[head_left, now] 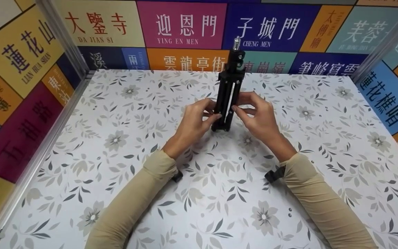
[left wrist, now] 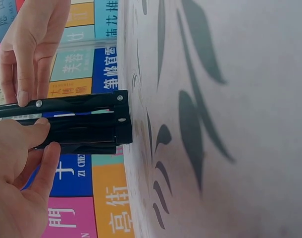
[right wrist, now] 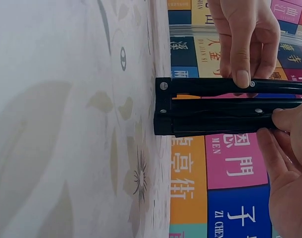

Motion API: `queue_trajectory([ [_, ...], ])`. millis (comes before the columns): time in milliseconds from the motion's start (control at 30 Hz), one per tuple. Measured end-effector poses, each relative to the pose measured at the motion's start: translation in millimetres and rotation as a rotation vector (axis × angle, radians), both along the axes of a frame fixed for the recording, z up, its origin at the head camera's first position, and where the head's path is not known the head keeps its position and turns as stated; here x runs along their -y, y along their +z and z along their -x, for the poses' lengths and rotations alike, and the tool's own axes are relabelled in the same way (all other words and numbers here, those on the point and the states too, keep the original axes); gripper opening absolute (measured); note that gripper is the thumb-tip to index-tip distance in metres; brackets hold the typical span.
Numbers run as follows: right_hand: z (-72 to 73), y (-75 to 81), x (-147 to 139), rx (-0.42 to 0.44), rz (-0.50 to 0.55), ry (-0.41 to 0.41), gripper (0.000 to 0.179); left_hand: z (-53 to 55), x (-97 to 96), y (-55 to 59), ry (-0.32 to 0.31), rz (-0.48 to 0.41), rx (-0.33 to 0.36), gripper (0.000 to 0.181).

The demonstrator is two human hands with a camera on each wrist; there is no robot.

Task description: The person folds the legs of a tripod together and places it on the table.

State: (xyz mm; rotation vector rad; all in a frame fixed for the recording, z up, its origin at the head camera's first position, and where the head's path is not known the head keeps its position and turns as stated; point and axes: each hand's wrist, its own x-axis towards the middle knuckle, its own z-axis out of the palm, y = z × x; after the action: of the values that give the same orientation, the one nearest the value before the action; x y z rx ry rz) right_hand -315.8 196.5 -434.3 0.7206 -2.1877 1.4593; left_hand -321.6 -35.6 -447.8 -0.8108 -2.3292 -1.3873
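Observation:
A black folded light stand (head_left: 225, 91) rises nearly upright over the table, its legs gathered together and a silver stud (head_left: 237, 43) at its top. My left hand (head_left: 196, 117) pinches a leg on the left side, near the lower part, between thumb and fingers. On the other side, my right hand (head_left: 259, 116) pinches another leg at about the same height. Both wrist views show the stand's lower end (left wrist: 122, 119) right at the tabletop; whether it bears on it I cannot tell. The right wrist view shows round rivets along the legs (right wrist: 210, 116).
A white tabletop (head_left: 219, 207) with a grey flower and leaf print lies below the hands. Upright panels (head_left: 185, 26) with coloured blocks and lettering border it at the back and both sides. Metal rails (head_left: 71, 45) run along the panel corners.

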Motion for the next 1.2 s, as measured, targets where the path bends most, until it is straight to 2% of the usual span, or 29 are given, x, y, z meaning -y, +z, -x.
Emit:
queue_trajectory([
  [300,1.0,-1.4,-2,0.008,0.021,0.002,0.032,-0.3,-1.7,1.6,0.004,0.025,-0.003,0.016],
  [767,-2.9,1.2,0,-0.012,-0.008,-0.008,0.030,1.8,2.3,-0.5,-0.006,0.043,-0.015,0.020],
  [1200,-8.6,3.0,8,-0.061,0.009,0.051,0.027,4.5,5.4,-2.6,-0.001,0.071,-0.037,0.026],
])
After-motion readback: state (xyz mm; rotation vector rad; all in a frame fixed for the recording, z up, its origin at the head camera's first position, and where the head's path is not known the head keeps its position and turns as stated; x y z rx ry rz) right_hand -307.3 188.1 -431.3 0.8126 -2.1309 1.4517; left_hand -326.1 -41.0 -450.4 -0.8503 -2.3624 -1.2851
